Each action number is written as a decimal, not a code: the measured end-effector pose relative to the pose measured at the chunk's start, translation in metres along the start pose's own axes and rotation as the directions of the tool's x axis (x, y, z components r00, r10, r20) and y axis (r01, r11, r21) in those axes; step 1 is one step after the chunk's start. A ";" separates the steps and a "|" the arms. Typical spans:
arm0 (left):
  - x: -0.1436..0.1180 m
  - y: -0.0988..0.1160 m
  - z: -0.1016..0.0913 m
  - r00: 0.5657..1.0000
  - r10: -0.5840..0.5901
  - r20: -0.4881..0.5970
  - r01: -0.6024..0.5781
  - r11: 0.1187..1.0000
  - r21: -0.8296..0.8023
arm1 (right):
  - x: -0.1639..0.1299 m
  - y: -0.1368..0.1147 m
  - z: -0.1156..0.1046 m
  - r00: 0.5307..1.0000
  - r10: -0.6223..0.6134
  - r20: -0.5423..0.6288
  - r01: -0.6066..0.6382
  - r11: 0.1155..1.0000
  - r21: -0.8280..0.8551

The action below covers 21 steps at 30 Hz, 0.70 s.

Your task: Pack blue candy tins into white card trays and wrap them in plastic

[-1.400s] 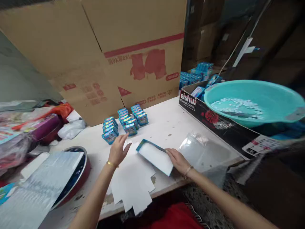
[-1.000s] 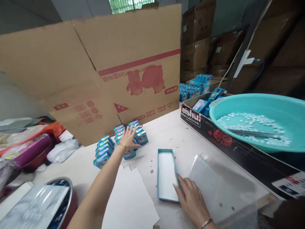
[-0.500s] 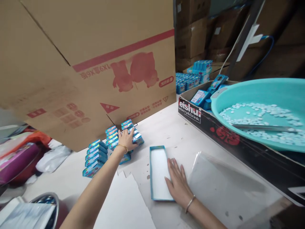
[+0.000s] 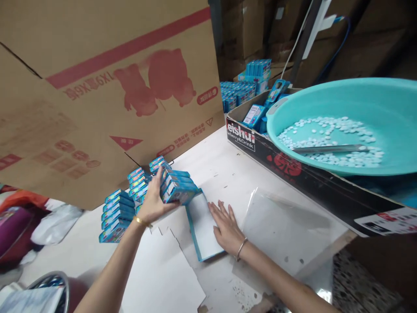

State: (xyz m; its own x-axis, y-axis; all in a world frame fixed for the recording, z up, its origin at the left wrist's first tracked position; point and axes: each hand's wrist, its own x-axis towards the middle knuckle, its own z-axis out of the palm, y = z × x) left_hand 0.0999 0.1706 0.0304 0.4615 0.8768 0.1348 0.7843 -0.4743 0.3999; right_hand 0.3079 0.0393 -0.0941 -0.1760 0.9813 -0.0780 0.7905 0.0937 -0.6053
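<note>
My left hand grips a row of small blue boxes, lifted and tilted beside the far end of a shallow blue-edged tray with a white inside. Fingers and thumb press on the row's ends. My right hand lies with fingers stretched over the tray's right edge, holding nothing. Left of my left hand stand more blue boxes in rows, with another group behind, partly hidden by the hand.
A large carton walls off the back. To the right, a black-sided carton carries a turquoise basin with white tablets and a metal scoop. Clear plastic sheet, white card and a metal pot lie nearer.
My left hand has picked up a row of blue boxes and carried it toward the tray. The tray now sits slightly turned under my right hand. The whole view has shifted.
</note>
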 end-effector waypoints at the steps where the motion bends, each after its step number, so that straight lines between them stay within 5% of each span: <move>1: -0.007 0.007 0.002 0.998 0.020 0.051 -0.016 0.997 -0.074 | 0.000 0.000 0.000 1.000 -0.004 -0.008 0.003 1.000 -0.009; 4: -0.019 0.025 0.013 0.972 0.056 0.230 -0.031 0.994 -0.109 | -0.001 -0.001 0.003 0.999 -0.009 -0.052 0.007 0.999 -0.033; 8: -0.015 0.043 0.026 0.922 0.042 0.385 -0.098 0.987 0.127 | -0.002 -0.005 0.008 0.998 -0.005 -0.057 0.004 1.000 -0.025; 14: -0.007 0.059 0.043 0.937 -0.053 0.345 -0.095 0.912 0.399 | -0.001 0.005 0.018 0.993 -0.084 -0.085 0.082 0.996 -0.025; 18: -0.010 0.032 0.027 0.940 -0.018 0.340 -0.107 0.932 0.345 | 0.001 0.016 0.025 0.980 -0.127 -0.153 0.124 0.992 -0.026; 21: -0.016 -0.015 0.000 0.978 -0.110 0.177 0.022 0.898 0.439 | -0.003 0.017 0.029 0.977 -0.120 -0.176 0.122 0.993 0.001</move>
State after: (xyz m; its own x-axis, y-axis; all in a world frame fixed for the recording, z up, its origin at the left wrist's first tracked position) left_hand 0.0805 0.1636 0.0221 0.4382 0.8959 -0.0728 0.8966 -0.4415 -0.0359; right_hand 0.3050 0.0335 -0.1276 -0.1631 0.9772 0.1357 0.7629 0.2121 -0.6108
